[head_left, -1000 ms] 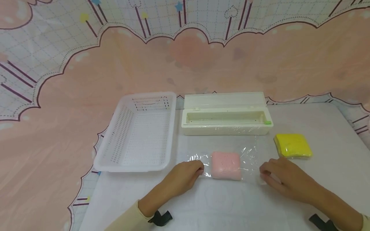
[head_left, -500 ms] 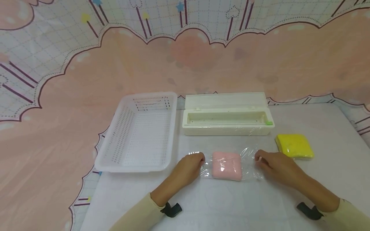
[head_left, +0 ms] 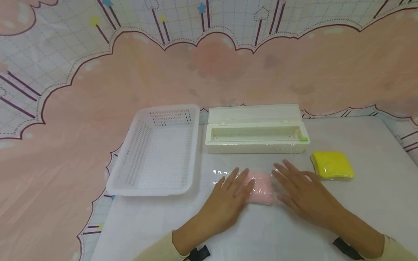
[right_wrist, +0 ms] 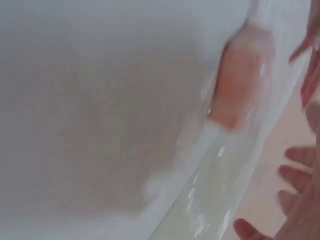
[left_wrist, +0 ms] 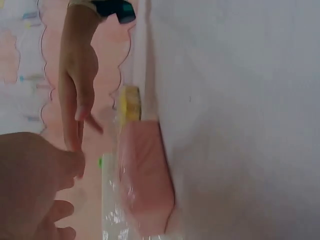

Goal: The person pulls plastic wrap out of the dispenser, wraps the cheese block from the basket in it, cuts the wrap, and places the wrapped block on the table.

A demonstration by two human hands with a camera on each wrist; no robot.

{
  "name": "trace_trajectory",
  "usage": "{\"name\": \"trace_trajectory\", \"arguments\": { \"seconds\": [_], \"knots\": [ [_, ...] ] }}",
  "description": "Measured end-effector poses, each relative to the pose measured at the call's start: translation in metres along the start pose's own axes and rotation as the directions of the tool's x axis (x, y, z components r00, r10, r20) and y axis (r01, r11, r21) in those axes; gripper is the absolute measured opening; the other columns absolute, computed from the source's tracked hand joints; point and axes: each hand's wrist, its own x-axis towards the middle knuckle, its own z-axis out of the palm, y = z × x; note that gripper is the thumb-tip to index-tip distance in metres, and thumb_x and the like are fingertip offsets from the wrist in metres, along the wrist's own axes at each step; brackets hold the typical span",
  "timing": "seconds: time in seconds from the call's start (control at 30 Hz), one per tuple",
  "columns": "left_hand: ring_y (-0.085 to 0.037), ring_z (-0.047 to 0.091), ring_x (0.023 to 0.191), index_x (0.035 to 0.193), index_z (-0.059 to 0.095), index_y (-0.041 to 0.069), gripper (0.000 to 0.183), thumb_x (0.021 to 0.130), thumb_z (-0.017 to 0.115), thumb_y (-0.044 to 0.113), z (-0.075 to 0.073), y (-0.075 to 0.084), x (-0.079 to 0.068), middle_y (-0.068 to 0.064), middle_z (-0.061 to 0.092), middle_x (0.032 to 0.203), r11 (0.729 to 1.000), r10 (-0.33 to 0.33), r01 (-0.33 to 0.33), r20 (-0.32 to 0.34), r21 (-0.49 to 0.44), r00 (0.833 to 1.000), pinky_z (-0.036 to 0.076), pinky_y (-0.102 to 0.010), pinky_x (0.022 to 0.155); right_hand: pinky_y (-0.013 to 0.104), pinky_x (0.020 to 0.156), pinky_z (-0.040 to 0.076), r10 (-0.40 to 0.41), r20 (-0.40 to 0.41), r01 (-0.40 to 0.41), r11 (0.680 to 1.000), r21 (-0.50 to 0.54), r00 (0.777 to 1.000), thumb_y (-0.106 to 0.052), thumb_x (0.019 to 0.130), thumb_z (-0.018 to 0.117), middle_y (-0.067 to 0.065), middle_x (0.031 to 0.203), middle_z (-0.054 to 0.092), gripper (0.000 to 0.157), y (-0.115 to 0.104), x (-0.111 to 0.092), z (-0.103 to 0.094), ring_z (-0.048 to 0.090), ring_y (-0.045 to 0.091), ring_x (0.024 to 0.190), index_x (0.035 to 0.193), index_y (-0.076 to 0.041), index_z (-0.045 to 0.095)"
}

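In the head view a pink block lies on the white table, wrapped in clear cling film whose ends stick out at its sides. My left hand is spread over the block's left part and hides it. Just right of the block is my right hand, fingers extended over the film's right end. From the left wrist view, a gap shows between the left hand and the pink block. Neither hand holds anything. The right wrist view is blurred.
A white perforated basket stands at the back left. Beside it is a long cream cling film box with its lid raised and a green slider. A yellow wrapped block lies at the right. Patterned cloth hangs behind.
Both hands have let go of the film ends and straightened their fingers. The left hand moved right over the block, and the right hand moved left towards it. The block stays in place.
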Motion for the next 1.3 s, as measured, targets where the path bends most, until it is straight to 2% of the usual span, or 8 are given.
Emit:
{"name": "trace_trajectory", "arguments": {
  "seconds": [0.03,0.1,0.2,0.4,0.7,0.87,1.13,1.3],
  "knots": [
    [-0.032,0.023,0.157,0.160,0.034,0.019,0.062,0.105,0.054,0.040,0.000,0.005,-0.001,-0.007,0.021,0.171,0.999,0.026,-0.027,0.036,0.025,0.999,0.041,-0.056,0.114,0.062,0.107,0.042,-0.068,-0.020,0.067,0.997,-0.046,0.997,-0.050,0.096,0.063,0.005,0.166,0.033,0.077,-0.006,0.000,0.003,0.029,0.030,0.154,0.159,-0.016,0.034],
    [-0.030,0.015,0.159,0.163,0.028,0.020,0.070,0.104,0.053,0.048,0.003,0.010,-0.001,-0.004,0.010,0.173,0.996,0.037,-0.046,0.107,0.076,0.994,0.036,-0.060,0.117,0.063,0.111,0.036,-0.150,-0.019,0.148,0.984,-0.095,0.989,-0.055,0.095,0.062,0.002,0.170,0.026,0.083,-0.016,0.000,0.010,0.024,0.026,0.156,0.162,-0.018,0.028],
    [-0.026,0.009,0.160,0.164,0.022,0.020,0.075,0.103,0.050,0.053,0.010,0.012,0.001,-0.001,0.004,0.174,0.994,0.005,-0.026,0.188,0.105,0.982,0.031,-0.063,0.118,0.067,0.113,0.030,-0.177,0.017,0.178,0.978,-0.107,0.984,-0.056,0.094,0.064,0.000,0.170,0.025,0.087,-0.022,0.000,0.019,0.027,0.024,0.155,0.163,-0.019,0.026],
    [-0.020,0.008,0.160,0.165,0.015,0.019,0.074,0.106,0.046,0.051,0.016,0.010,0.004,0.002,0.004,0.174,0.996,-0.015,-0.009,0.276,0.085,0.961,0.031,-0.062,0.119,0.070,0.112,0.033,-0.172,0.042,0.175,0.980,-0.096,0.984,-0.054,0.094,0.065,-0.001,0.170,0.026,0.086,-0.022,0.001,0.025,0.029,0.022,0.154,0.162,-0.019,0.027],
    [-0.019,0.009,0.160,0.165,0.014,0.019,0.077,0.105,0.048,0.052,0.013,0.000,0.007,0.003,0.003,0.174,0.999,-0.013,0.000,0.285,0.044,0.959,0.031,-0.064,0.118,0.071,0.113,0.032,-0.158,0.096,0.164,0.985,-0.055,0.983,-0.054,0.096,0.062,-0.001,0.170,0.024,0.083,-0.023,0.008,0.024,0.030,0.024,0.155,0.162,-0.019,0.028],
    [-0.020,0.015,0.159,0.164,0.018,0.017,0.075,0.105,0.048,0.051,0.009,-0.003,0.010,0.001,0.009,0.173,0.999,-0.010,-0.002,0.257,0.047,0.966,0.034,-0.063,0.117,0.068,0.117,0.028,-0.140,0.127,0.146,0.988,-0.040,0.982,-0.057,0.096,0.062,-0.002,0.171,0.023,0.084,-0.023,0.011,0.022,0.027,0.022,0.156,0.163,-0.019,0.027],
    [-0.016,0.020,0.158,0.164,0.019,0.019,0.082,0.100,0.059,0.050,0.014,-0.008,0.016,0.004,0.013,0.173,1.000,0.004,0.001,0.340,-0.014,0.940,0.039,-0.057,0.116,0.066,0.116,0.031,-0.131,0.225,0.122,0.991,0.053,0.965,-0.056,0.094,0.065,0.001,0.170,0.024,0.088,-0.022,0.016,0.025,0.027,0.026,0.156,0.163,-0.018,0.024],
    [-0.013,0.031,0.154,0.163,0.027,0.020,0.075,0.101,0.060,0.046,0.019,-0.014,0.021,0.005,0.024,0.170,1.000,0.022,-0.015,0.305,-0.025,0.952,0.047,-0.050,0.111,0.065,0.116,0.032,-0.141,0.240,0.113,0.985,0.127,0.960,-0.047,0.095,0.068,0.004,0.168,0.030,0.083,-0.017,0.022,0.024,0.030,0.029,0.154,0.162,-0.018,0.028]
  ]
}}
